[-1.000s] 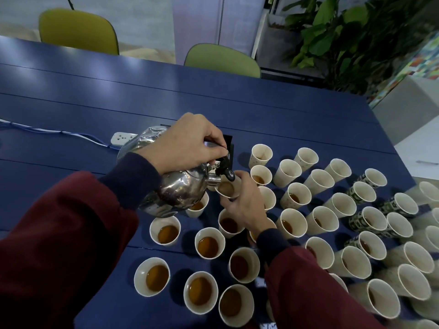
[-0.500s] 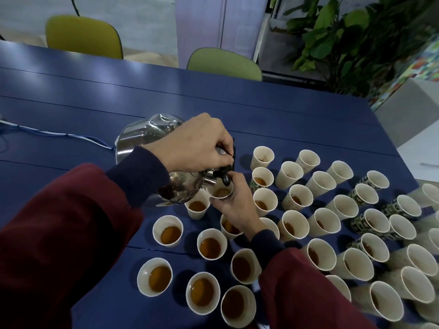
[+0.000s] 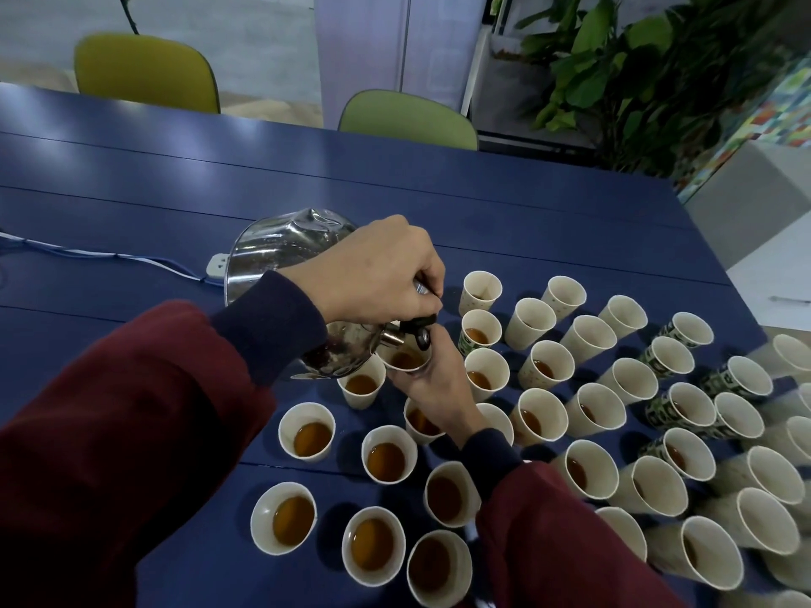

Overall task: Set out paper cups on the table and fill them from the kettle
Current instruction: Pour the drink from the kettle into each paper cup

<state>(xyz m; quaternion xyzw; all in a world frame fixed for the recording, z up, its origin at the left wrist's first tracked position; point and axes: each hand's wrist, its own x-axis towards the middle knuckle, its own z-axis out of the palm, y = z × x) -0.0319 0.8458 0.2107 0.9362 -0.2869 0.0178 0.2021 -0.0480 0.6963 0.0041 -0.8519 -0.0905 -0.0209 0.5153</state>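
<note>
Grips the top handle of the steel kettle (image 3: 285, 252) with the left hand (image 3: 373, 274), fingers curled tight round it, and tips the body spout-down over the blue surface (image 3: 482, 212). Wraps the right hand (image 3: 434, 379) round one paper cup (image 3: 406, 359) and holds its rim just under the black-capped spout (image 3: 417, 333); hard to tell whether lifted or resting. Best done by easing the tilt slowly, watching the level rise, and stopping at roughly the depth seen in the filled cups (image 3: 307, 436) nearby. Worth levelling the kettle before drawing the cup away, so no drip lands on the surface, and setting it down gently, minding the sleeve over the close-packed neighbours. Looks pale and thin-walled, likely easy to crush, so calls for a light grip; shows brown liquid already pooled inside. Sits at the kettle end of the cluster, beside other filled cups, with seemingly empty cups (image 3: 623, 315) well apart toward the far right, some printed green.
</note>
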